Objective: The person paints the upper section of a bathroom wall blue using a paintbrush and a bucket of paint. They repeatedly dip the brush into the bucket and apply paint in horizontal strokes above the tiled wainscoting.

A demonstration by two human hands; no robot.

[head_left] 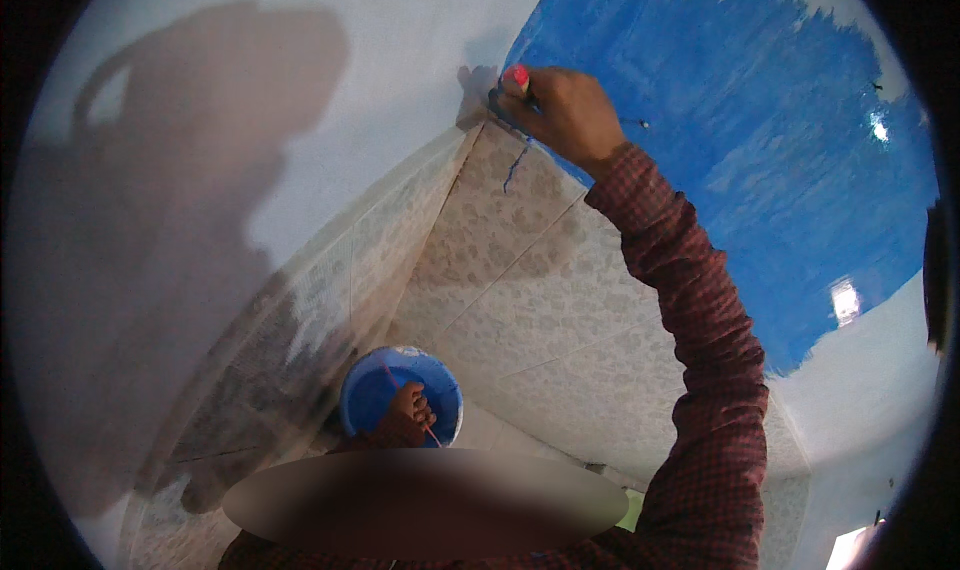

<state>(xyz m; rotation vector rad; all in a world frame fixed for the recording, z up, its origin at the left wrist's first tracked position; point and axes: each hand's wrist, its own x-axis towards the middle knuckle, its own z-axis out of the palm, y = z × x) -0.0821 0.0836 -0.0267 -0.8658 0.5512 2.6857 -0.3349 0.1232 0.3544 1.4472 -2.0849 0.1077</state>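
Note:
High on the wall, my right hand (575, 115) is closed around a paintbrush (518, 76) whose red handle end points toward me. Its bristles are mostly hidden behind my fingers, at the corner where the blue paint (760, 160) meets the white wall and the tile border. Lower down, my left hand (412, 406) grips the thin reddish handle of a bucket (456, 390). The bucket's inside is blue and its rim is pale with smears; how much paint it holds I cannot tell.
Beige patterned tiles (520, 220) cover the lower wall, with a blue drip (515, 165) running down them. To the left is a white wall (390, 60) carrying my shadow. A small nail-like fitting (642, 124) sticks out of the blue area.

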